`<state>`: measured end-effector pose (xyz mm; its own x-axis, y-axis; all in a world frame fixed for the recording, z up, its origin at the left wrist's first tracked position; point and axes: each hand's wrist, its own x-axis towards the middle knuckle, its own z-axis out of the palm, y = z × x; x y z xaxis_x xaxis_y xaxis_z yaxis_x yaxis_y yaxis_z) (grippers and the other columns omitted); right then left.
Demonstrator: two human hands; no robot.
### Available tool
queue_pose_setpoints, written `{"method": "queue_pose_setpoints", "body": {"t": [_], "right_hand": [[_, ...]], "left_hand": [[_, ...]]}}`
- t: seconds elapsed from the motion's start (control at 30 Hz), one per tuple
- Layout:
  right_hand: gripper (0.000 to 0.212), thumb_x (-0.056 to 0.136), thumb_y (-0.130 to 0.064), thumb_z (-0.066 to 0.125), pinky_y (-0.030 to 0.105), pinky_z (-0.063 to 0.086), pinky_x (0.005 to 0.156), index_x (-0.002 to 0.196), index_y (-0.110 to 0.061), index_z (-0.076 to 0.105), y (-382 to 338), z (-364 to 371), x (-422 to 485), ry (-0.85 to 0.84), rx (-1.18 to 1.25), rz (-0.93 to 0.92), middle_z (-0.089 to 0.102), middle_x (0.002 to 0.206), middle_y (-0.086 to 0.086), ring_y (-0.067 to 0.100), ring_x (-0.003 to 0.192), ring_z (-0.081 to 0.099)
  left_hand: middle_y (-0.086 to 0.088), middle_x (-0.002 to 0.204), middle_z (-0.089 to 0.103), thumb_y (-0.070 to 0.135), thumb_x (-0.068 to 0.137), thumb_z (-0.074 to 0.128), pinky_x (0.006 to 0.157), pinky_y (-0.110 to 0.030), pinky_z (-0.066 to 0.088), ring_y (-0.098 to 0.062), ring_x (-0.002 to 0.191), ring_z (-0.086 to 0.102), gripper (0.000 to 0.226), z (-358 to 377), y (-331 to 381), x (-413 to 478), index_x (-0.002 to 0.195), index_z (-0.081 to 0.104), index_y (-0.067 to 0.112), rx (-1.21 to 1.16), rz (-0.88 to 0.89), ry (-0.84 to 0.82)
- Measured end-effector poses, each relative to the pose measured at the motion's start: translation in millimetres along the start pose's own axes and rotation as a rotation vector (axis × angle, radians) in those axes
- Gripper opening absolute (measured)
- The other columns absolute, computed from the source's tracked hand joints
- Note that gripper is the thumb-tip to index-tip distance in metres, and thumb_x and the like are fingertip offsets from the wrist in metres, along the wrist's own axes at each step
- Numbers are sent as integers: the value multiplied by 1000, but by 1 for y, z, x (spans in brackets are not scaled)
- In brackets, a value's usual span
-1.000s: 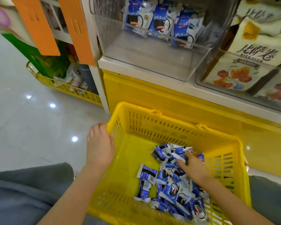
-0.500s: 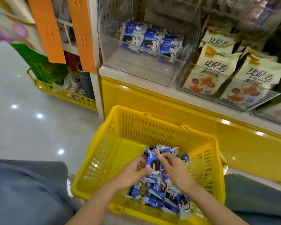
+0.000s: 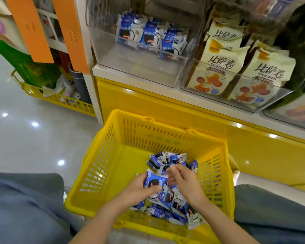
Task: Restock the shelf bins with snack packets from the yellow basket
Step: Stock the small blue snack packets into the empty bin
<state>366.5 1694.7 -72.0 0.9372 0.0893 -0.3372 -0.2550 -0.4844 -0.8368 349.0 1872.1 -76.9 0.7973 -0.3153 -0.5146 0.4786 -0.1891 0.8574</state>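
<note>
The yellow basket (image 3: 113,155) stands on the floor below the shelf, with a heap of blue-and-white snack packets (image 3: 167,206) in its near right part. My left hand (image 3: 139,189) grips a blue packet (image 3: 154,181) above the heap, thumb on its face. My right hand (image 3: 185,184) is just right of it, fingers curled over the pile and pinching a packet's edge. Up on the shelf, a clear bin (image 3: 130,67) holds several of the same blue packets (image 3: 148,37) at its back.
A second clear bin (image 3: 264,101) to the right holds cream bags with orange pictures. The yellow shelf base (image 3: 165,106) is right behind the basket. Another yellow basket (image 3: 48,97) with goods sits at the left on the shiny tiled floor (image 3: 25,138). My grey-clad knees flank the basket.
My left hand left the basket's rim, came into the basket and took hold of a blue packet. The right hand stayed at the pile. The view tilted up toward the shelf.
</note>
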Motion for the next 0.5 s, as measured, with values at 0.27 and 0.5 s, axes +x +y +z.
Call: {"method": "queue_pose_setpoints", "body": {"t": [0.27, 0.5], "right_hand": [[77, 85, -38, 65, 33, 36, 107, 143, -7, 26, 97, -40, 15, -152, -628, 390, 36, 146, 10, 24, 132, 39], [63, 87, -29, 66, 30, 43, 101, 138, -13, 34, 112, -27, 17, -130, -704, 367, 46, 140, 7, 22, 124, 47]], "left_hand": [[9, 97, 67, 29, 85, 65, 68, -11, 49, 0, 88, 64, 16, -4, -12, 8, 98, 56, 27, -19, -42, 125], [6, 100, 65, 30, 87, 63, 64, -12, 49, -4, 91, 63, 17, -3, -18, 12, 101, 55, 25, -44, -96, 158]]}}
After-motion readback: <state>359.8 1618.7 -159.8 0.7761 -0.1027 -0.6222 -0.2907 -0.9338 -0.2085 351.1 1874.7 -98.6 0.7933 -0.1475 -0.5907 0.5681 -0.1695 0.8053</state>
